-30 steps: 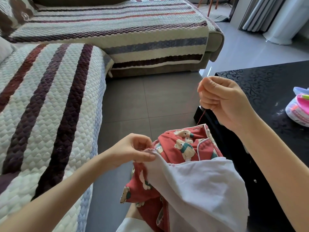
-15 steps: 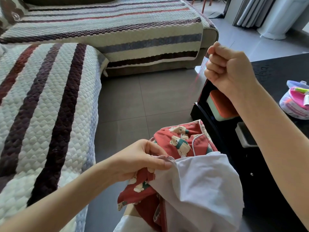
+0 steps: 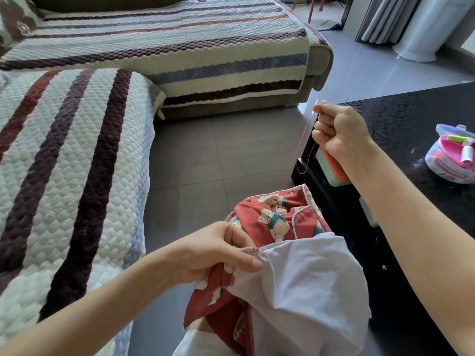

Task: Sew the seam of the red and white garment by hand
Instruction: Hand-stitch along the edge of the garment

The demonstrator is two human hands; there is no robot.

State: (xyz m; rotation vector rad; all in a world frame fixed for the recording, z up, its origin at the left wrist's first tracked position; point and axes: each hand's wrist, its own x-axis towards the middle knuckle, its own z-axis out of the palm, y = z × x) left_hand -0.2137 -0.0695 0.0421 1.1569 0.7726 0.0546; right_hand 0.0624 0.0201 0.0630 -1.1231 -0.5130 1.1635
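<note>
The garment (image 3: pixel 303 286) lies in my lap, red with a bear print outside and white lining turned out. My left hand (image 3: pixel 218 250) pinches its seam edge between thumb and fingers, where a few red stitches show. My right hand (image 3: pixel 339 129) is raised above and to the right, fingers curled round the red thread (image 3: pixel 305 150), which hangs slack in a loop below the fist. The needle itself is too small to make out.
A black low table (image 3: pixel 411 119) stands at the right, with an open sewing kit box (image 3: pixel 452 155) on top and an orange-and-green box (image 3: pixel 331 168) on its shelf. A striped quilted sofa (image 3: pixel 77 150) fills the left and back. Grey floor tiles lie between.
My right hand rose high pulling the thread taut, then came back down a little, so the thread now hangs slack. My left hand kept its pinch on the seam.
</note>
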